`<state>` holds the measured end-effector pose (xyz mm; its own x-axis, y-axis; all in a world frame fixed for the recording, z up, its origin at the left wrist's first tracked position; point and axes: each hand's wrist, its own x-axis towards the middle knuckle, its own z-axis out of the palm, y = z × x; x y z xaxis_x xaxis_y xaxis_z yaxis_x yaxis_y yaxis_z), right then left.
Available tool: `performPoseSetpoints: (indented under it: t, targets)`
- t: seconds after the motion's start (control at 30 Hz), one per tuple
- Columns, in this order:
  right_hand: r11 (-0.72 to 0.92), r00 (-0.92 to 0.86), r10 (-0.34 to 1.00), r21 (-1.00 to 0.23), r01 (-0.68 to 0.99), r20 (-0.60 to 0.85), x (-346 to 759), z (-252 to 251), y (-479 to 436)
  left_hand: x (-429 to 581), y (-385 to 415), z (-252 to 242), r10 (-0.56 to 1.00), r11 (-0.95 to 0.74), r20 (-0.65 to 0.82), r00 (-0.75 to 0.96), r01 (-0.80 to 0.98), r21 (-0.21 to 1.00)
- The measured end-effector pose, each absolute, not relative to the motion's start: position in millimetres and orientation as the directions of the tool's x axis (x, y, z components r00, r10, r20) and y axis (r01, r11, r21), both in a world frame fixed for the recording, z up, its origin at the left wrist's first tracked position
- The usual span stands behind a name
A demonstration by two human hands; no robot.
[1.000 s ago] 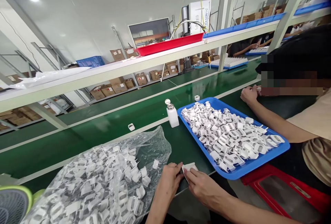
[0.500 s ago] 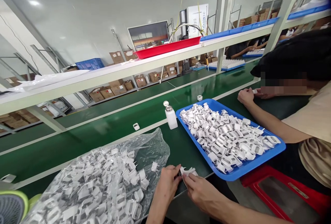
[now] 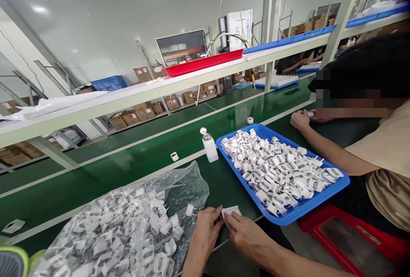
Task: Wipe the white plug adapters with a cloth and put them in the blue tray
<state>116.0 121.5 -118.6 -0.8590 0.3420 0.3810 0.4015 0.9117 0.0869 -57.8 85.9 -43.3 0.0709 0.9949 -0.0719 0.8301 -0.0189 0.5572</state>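
Unmoved, left hand [image 3: 205, 231] and right hand [image 3: 247, 236] pinch white piece [image 3: 231, 211]; machine [image 3: 241, 27] reads "TRASONIC".

Bag [image 3: 128, 230] left, tray [image 3: 333, 189] right, bottle [image 3: 209, 147] between.

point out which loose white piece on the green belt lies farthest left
The piece at the frame's left edge, beyond the bag; the other two lie near the pump bottle and blue tray.

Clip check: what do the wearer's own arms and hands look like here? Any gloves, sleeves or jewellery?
The left hand and right hand are bare, with no gloves, and no ring shows on the fingers in view. The left forearm and right forearm are uncovered to the picture's bottom edge: no sleeve, cuff, watch or wristband shows.
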Motion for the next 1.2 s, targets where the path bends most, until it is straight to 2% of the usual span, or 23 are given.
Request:
performPoseSetpoints:
  t: [0.13, 0.3, 0.4, 0.53, 0.67, 0.73, 0.83, 0.9, 1.03, 1.13, 1.2]
  targets:
    - [0.906, -0.849, 0.379, 0.038, 0.421, 0.368, 115, -119, 123, -58, 86, -45, 0.995, -0.027, -0.068, 0.078, 0.830, 0.556]
    - [0.890, -0.823, 0.448, -0.083, 0.449, 0.349, 108, -113, 126, -58, 85, -44, 0.995, -0.028, -0.062, 0.075, 0.831, 0.556]
    - [0.868, -0.794, 0.496, -0.198, 0.455, 0.351, 112, -100, 115, -57, 84, -42, 0.996, -0.018, -0.059, 0.062, 0.827, 0.562]
    - [0.807, -0.724, 0.574, -0.410, 0.424, 0.382, 131, -68, 93, -55, 81, -39, 0.998, -0.001, -0.048, 0.037, 0.802, 0.597]
    - [0.691, -0.545, 0.718, -0.536, 0.485, 0.433, 171, -43, 87, -49, 74, -38, 0.999, 0.040, -0.048, -0.013, 0.772, 0.635]
    - [0.615, -0.395, 0.786, -0.538, 0.577, 0.475, 197, -38, 93, -45, 70, -38, 0.997, 0.075, -0.065, -0.043, 0.753, 0.654]
    - [0.525, -0.234, 0.799, -0.451, 0.722, 0.555, 228, -34, 109, -40, 65, -37, 0.992, 0.126, -0.104, -0.074, 0.728, 0.674]
    - [0.523, -0.273, 0.784, -0.356, 0.775, 0.557, 234, -33, 120, -37, 63, -36, 0.989, 0.149, -0.119, -0.092, 0.720, 0.678]
    - [0.582, -0.456, 0.769, -0.193, 0.790, 0.448, 217, -37, 136, -34, 64, -37, 0.986, 0.166, -0.116, -0.118, 0.709, 0.685]
    - [0.591, -0.510, 0.774, -0.141, 0.794, 0.375, 203, -42, 142, -33, 63, -40, 0.988, 0.152, -0.084, -0.131, 0.698, 0.699]
    - [0.593, -0.523, 0.783, -0.150, 0.791, 0.337, 200, -41, 145, -32, 62, -43, 0.989, 0.139, -0.061, -0.137, 0.688, 0.712]
